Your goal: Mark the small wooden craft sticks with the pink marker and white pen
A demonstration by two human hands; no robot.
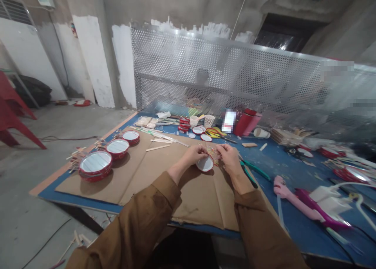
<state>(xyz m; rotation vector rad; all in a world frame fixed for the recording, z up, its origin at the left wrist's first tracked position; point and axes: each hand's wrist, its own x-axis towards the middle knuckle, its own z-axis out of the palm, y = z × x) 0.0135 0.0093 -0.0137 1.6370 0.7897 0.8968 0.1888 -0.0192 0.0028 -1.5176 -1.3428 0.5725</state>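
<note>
My left hand (pixel 196 154) grips the upper left rim of a small round disc (pixel 205 164), white inside with a red edge, over the brown cardboard (pixel 164 171). To its right, my right hand (pixel 228 156) has its thumb and fingers pinched together; what they hold, if anything, is too small to name. Thin, multicoloured bits (pixel 213 152) lie between and behind my hands. Stacks of red-rimmed round pieces stand at the left: a large one (pixel 95 163), a middle one (pixel 117 147) and a small one (pixel 131 136). Thin wooden sticks (pixel 158 147) lie on the cardboard.
Green-handled pliers (pixel 255 170) and a pink glue gun (pixel 296 202) lie right of my right arm, near white plugs (pixel 329 198). Along the back stand paper cups (pixel 208 121), a lit phone (pixel 228 121) and a red bottle (pixel 244 122), before a perforated metal screen (pixel 188 65).
</note>
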